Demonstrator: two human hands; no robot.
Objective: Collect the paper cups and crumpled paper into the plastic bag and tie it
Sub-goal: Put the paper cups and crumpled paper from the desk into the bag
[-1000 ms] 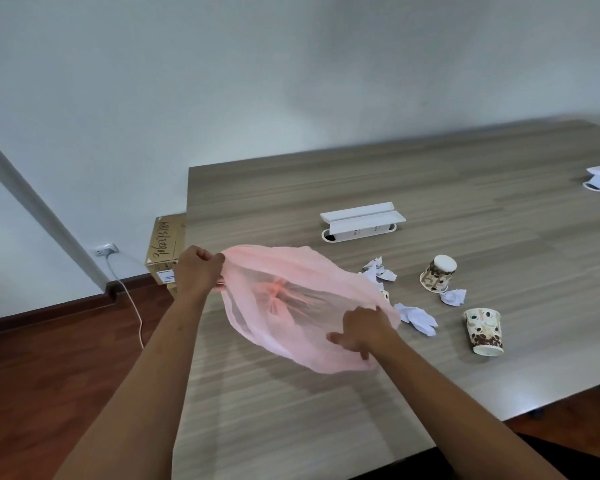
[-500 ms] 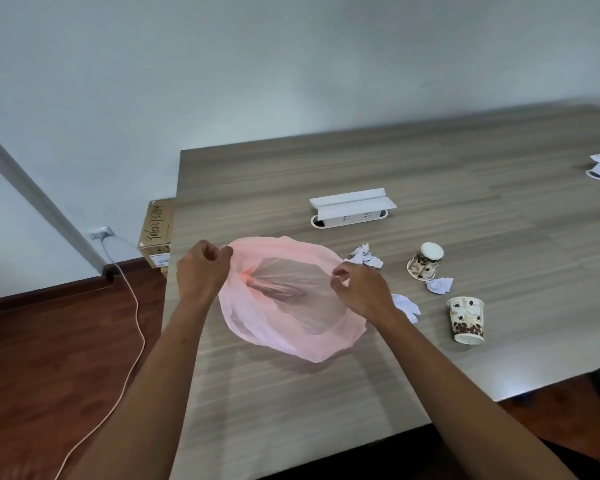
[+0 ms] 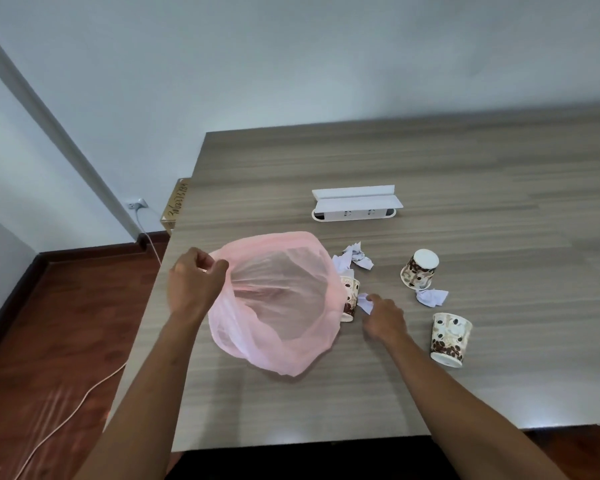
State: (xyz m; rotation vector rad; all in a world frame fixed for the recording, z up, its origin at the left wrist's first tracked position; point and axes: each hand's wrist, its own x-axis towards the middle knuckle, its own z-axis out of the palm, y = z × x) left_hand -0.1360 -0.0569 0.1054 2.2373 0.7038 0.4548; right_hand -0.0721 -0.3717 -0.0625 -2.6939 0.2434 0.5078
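On the table (image 3: 465,174), the right hand (image 3: 383,320) pinches a paper ball (image 3: 365,302). The bag (image 3: 278,303) sits open to its left, its rim gripped by the left hand (image 3: 196,282).

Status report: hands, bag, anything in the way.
Left hand grips bag rim, mouth open. Right hand pinches paper wad. Three cups, two wads on table. Path clear.

plastic bag (image 3: 274,303) on table (image 3: 465,174) | cups (image 3: 420,270) right of bag
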